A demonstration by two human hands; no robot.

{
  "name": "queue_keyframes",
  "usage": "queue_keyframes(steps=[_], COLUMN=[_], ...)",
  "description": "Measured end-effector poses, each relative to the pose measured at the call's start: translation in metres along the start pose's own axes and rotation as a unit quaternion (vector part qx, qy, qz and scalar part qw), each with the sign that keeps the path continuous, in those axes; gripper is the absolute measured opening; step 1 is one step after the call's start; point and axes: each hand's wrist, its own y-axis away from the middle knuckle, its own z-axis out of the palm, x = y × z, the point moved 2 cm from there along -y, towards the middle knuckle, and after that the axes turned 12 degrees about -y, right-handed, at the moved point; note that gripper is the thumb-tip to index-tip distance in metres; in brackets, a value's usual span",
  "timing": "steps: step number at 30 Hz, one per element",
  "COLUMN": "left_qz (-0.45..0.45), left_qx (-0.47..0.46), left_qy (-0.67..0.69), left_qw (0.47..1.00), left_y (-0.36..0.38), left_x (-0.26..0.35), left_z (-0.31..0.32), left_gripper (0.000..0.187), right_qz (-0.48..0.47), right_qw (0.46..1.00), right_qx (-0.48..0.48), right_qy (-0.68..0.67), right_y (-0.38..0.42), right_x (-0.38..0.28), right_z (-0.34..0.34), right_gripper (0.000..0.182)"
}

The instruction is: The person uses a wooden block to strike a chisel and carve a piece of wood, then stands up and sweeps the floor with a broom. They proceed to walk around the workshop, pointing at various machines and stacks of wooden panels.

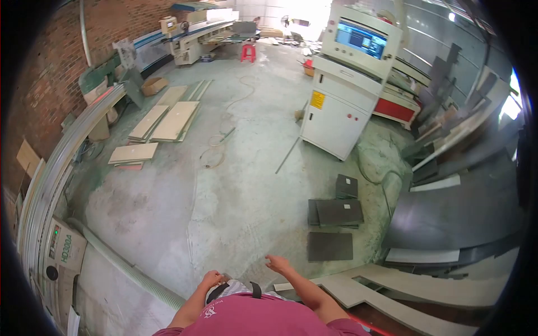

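My left hand (212,278) hangs low in front of my body, beside the dark strap at my waist. Its fingers are loosely bent and I make out nothing in them. Farther forward and to the right, my right hand (277,263) is held out over the concrete floor, fingers partly extended and holding nothing visible. Nearest to it on the right lies a dark flat panel (330,247). Behind that panel are a stack of dark panels (336,213) with a white label and a smaller dark stack (347,187), also labelled.
A white control cabinet (340,112) with a lit screen stands ahead right. Large sheets (454,207) lean along the right side. Pale boards (151,121) lie on the floor at left. A ribbed hose (131,269) runs from a machine marked HD300A (64,252). A red stool (248,53) stands far ahead.
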Motion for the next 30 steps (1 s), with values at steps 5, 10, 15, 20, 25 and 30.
queue_keyframes(steps=[5,10,15,20,25,30], left_qz=[-0.123,-0.213,-0.168,-0.19,-0.245,-0.36], left_qx=[-0.078,0.031,0.238,0.276,0.316,0.312], left_qy=[0.047,-0.051,-0.049,0.029,0.067,0.126], left_qw=[0.988,0.975,0.955,0.942,0.914,0.87], left_y=[0.007,-0.028,-0.07,-0.038,0.005,0.044], left_x=[-0.11,-0.184,-0.169,-0.129,-0.142,-0.177], left_z=[-0.015,-0.124,-0.271,-0.376,-0.372,-0.328], left_gripper=[0.033,0.028,0.026,0.022,0.024,0.024], right_qz=[0.029,0.098,-0.043,-0.111,-0.22,-0.296], right_qw=[0.967,0.967,0.989,0.982,0.954,0.906], right_qx=[-0.246,-0.235,-0.114,-0.149,-0.197,-0.287], right_qy=[-0.057,0.024,-0.082,-0.027,0.049,0.09], right_y=[-0.089,-0.202,-0.28,-0.314,-0.34,-0.346], right_x=[-0.017,-0.075,-0.21,-0.344,-0.408,-0.454], right_z=[0.04,0.004,-0.036,-0.011,0.067,0.124], right_gripper=[0.039,0.036,0.032,0.023,0.014,0.01])
